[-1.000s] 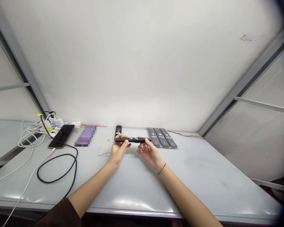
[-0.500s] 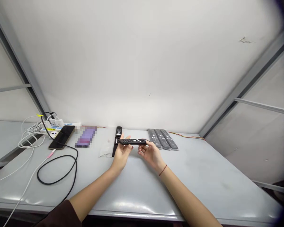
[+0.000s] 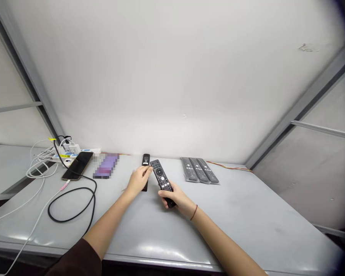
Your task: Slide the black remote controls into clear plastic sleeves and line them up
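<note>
A black remote control (image 3: pixel 162 178) stands tilted above the table, its buttons facing me. My right hand (image 3: pixel 174 197) is closed round its lower end, with the thumb across the front. At its upper left edge, the fingertips of my left hand (image 3: pixel 138 179) are pressed together and appear to touch it. Behind that hand a second black remote control (image 3: pixel 146 159) lies on the table, its middle covered by my fingers. A bit of clear plastic shows beside my left hand.
Several wrapped remotes (image 3: pixel 199 170) lie side by side at the back right. To the left are a phone (image 3: pixel 78 165), a blurred purple item (image 3: pixel 107 165), a looped black cable (image 3: pixel 70 220) and a power strip (image 3: pixel 92 150) with white cables. A wall closes off the back.
The held remote has turned from lying level across both hands to standing upright, buttons towards me. My right hand has moved down to its lower end; my left hand has shifted slightly left.
</note>
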`<state>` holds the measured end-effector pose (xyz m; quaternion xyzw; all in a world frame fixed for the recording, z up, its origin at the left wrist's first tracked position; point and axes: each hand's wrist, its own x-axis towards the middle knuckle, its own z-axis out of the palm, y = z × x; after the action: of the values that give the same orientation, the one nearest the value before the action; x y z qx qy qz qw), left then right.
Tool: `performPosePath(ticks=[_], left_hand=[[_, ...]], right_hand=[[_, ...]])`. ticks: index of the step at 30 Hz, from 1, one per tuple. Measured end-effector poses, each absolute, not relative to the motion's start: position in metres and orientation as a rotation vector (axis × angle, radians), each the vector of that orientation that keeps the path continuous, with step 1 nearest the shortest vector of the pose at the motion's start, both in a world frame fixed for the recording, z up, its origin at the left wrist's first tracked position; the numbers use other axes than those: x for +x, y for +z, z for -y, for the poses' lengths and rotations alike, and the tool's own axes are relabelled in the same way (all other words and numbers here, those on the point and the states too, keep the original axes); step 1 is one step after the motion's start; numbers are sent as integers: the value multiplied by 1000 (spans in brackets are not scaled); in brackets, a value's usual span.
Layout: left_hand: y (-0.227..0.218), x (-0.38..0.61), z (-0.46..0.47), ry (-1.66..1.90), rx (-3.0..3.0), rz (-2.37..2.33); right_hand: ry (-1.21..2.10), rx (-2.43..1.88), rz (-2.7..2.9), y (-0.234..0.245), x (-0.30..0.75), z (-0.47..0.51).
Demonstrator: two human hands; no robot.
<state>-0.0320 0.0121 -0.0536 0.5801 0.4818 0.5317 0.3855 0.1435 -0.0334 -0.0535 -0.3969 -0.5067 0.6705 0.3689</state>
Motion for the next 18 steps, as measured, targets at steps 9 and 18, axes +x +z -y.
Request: performPosePath(ticks=[9, 18], left_hand=[[-77, -91, -40, 1262, 1366, -1877], [-67, -87, -48, 1470, 1183, -1676]], right_hand=[[1666, -1131, 1245, -54, 143, 32], [1633, -1129, 1347, -52, 145, 32]])
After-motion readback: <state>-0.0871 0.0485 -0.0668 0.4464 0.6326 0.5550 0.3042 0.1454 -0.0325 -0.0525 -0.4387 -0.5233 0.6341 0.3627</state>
